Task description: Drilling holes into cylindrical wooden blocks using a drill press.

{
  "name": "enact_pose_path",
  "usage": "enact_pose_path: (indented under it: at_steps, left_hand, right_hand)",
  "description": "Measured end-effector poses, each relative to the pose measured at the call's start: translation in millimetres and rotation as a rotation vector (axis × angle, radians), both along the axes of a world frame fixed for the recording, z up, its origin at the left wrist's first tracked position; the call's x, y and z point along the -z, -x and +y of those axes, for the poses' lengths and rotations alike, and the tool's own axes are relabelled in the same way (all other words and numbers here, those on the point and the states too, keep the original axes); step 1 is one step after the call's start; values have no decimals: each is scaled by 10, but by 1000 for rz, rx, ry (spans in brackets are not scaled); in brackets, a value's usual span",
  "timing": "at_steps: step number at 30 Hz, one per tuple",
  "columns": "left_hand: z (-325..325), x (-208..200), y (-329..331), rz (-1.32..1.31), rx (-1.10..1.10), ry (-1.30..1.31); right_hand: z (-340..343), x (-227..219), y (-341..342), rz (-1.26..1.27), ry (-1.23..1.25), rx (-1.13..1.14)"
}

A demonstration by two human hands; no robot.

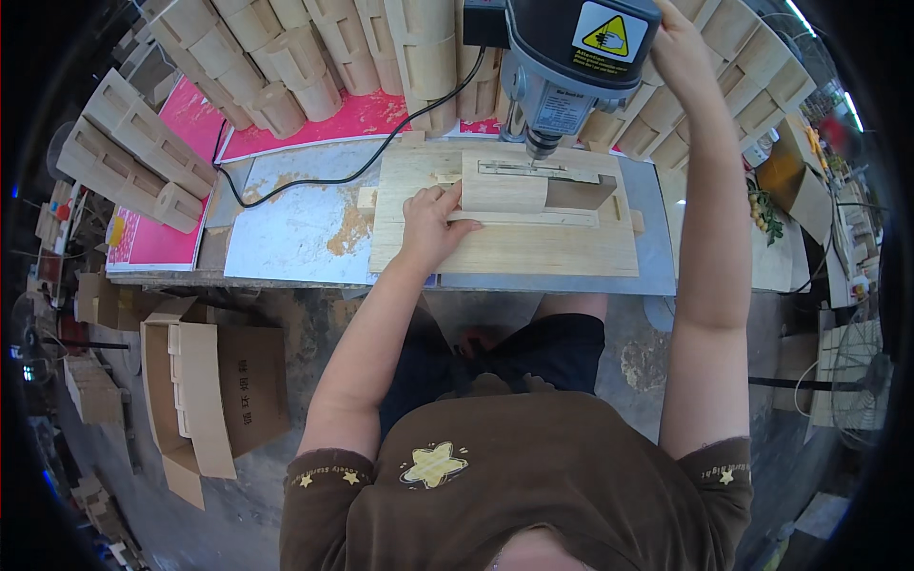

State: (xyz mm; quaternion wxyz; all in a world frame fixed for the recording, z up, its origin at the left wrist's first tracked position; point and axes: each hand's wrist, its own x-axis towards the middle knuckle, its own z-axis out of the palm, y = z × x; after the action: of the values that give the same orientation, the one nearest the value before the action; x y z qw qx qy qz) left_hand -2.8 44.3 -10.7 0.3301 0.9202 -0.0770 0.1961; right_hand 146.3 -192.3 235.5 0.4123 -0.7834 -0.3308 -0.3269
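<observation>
Pale tan wood block (503,193) on a light wooden board (514,243) at upper centre, hot pink sheets (157,243) upper left, grey drill press (562,57) with a yellow-and-black warning sticker (609,33), brown shirt (533,476) with a cream star.

Left hand (430,224) pressed flat, right hand (678,48) raised overhead.

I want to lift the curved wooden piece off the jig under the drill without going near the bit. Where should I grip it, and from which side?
Grip the curved wooden piece at its left end, coming from the left and front, where the left hand already rests. The drill bit stands over its rear edge, and the right end meets a dark wedge on the plywood jig, so those sides look crowded.
</observation>
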Motion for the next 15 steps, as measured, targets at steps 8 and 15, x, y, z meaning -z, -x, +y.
enact_pose_path:
  at_steps: [8,15]
  left_hand:
    - [8,-34,33,14,-21,-25]
    - [37,2,28,37,-20,22]
  right_hand:
    - [-61,40,925,46,306,533]
    - [1,764,1356,85,-13,325]
